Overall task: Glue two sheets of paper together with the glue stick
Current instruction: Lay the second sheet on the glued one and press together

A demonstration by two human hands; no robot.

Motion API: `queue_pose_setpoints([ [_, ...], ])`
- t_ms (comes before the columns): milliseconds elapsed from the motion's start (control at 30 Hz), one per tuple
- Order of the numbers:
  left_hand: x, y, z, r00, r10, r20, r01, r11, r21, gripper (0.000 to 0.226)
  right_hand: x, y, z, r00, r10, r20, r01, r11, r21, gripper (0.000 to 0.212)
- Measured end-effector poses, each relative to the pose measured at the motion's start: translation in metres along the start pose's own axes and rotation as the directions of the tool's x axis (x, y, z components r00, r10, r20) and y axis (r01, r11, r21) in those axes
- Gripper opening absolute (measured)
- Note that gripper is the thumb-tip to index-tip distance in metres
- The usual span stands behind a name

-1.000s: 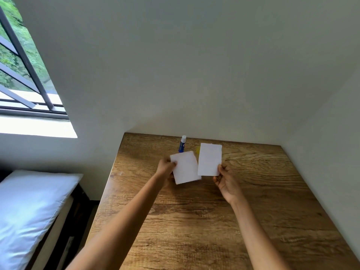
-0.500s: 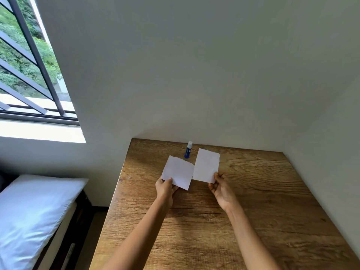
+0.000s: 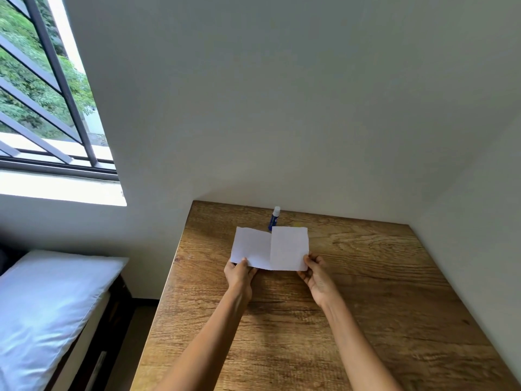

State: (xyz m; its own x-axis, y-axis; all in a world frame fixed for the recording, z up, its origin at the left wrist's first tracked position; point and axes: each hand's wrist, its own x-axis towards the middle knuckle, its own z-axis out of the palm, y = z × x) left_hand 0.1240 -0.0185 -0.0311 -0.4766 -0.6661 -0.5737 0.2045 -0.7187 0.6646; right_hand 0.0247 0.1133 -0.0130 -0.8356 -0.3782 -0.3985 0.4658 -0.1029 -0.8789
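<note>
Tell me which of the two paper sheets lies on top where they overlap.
The right sheet, pinched by the right hand. Its left edge runs unbroken across the left sheet, which the left hand holds.

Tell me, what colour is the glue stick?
Blue with a white cap, seen in the head view.

No legible text anywhere in frame. Glue stick, upper centre at the back of the bench: blue body carries a small pale mark, too blurred to read. Left sheet and right sheet, centre frame: both faces blank white, no print, numbers or signs to be made out.
</note>
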Motion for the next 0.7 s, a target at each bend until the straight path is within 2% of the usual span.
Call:
queue_pose_setpoints([
  [100, 0.002, 0.003, 0.0, 1.0, -0.018, 0.02, 0.015, 0.99, 0.137, 0.031, 0.002, -0.008, 0.002, 0.999, -0.041, -0.009, 0.04, 0.997, -0.066, 0.014],
  [167, 0.006, 0.008, 0.0, 0.999, -0.017, 0.045, 0.003, 0.957, 0.289, 0.032, 0.005, -0.018, 0.003, 0.995, -0.096, 0.013, 0.096, 0.979, -0.181, 0.014],
  [267, 0.017, 0.018, -0.003, 0.996, 0.023, 0.09, -0.067, 0.844, 0.532, 0.037, 0.011, -0.033, 0.006, 0.986, -0.155, 0.069, 0.169, 0.91, -0.379, 0.014],
  [367, 0.023, 0.028, -0.004, 0.985, 0.025, 0.169, -0.137, 0.705, 0.696, 0.038, 0.015, -0.041, 0.012, 0.97, -0.156, 0.186, 0.235, 0.801, -0.551, 0.013],
  [433, 0.025, 0.033, -0.001, 0.976, -0.001, 0.219, -0.17, 0.625, 0.762, 0.033, 0.016, -0.041, 0.018, 0.957, -0.107, 0.271, 0.261, 0.729, -0.632, 0.015],
  [533, 0.027, 0.039, 0.003, 0.966, -0.061, 0.25, -0.174, 0.557, 0.812, 0.025, 0.019, -0.038, 0.027, 0.939, -0.048, 0.341, 0.294, 0.63, -0.719, 0.016],
  [700, 0.029, 0.045, 0.004, 0.95, -0.158, 0.27, -0.144, 0.546, 0.825, 0.017, 0.029, -0.033, 0.033, 0.931, -0.013, 0.366, 0.311, 0.556, -0.771, 0.016],
])
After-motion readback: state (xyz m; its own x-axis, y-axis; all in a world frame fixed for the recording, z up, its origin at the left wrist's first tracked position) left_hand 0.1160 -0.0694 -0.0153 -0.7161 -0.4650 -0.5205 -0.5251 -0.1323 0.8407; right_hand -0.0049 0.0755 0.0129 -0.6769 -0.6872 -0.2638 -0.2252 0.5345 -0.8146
